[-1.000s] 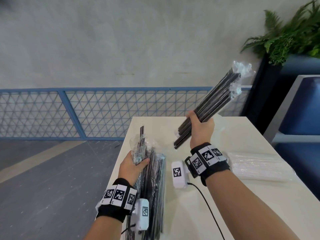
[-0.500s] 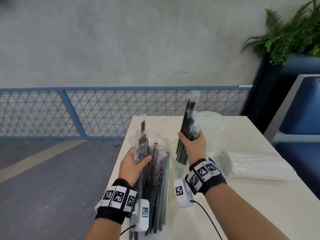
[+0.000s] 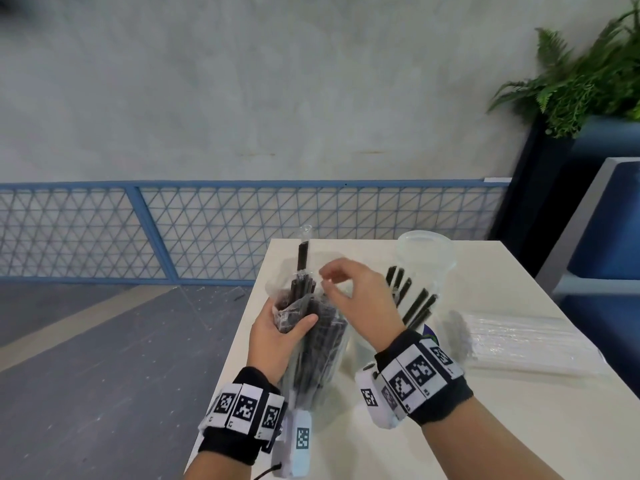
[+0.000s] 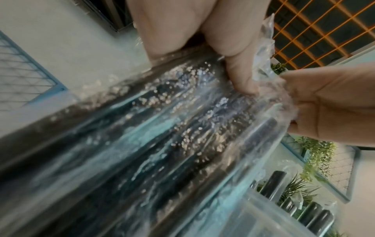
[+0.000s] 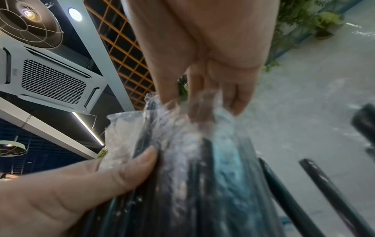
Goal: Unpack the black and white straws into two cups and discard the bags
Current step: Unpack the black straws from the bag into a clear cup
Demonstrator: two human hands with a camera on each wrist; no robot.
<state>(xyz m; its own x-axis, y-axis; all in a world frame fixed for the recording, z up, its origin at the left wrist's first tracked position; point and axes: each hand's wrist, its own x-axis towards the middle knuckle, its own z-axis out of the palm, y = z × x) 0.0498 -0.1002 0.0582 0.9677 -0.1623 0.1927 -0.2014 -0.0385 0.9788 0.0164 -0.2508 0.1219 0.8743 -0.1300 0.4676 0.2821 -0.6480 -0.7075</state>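
Pale tabletop (image 3: 450,427) beside a blue mesh railing (image 3: 207,233) and grey wall. Left hand (image 3: 277,337) grips the clear plastic bag of black straws (image 3: 311,344) upright at the table's left edge; right hand (image 3: 360,303) seems to pinch the bag's mouth, plain only in the wrist views. Loose black straws (image 3: 415,303) stand in the clear cup (image 3: 426,258); the bagged white straws (image 3: 519,344) lie at right.

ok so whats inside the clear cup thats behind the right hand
Several black straws stand leaning inside the clear cup, some of them in thin clear wrappers. The right hand covers the cup's lower left part, so the straws' lower ends and the cup's bottom cannot be seen.
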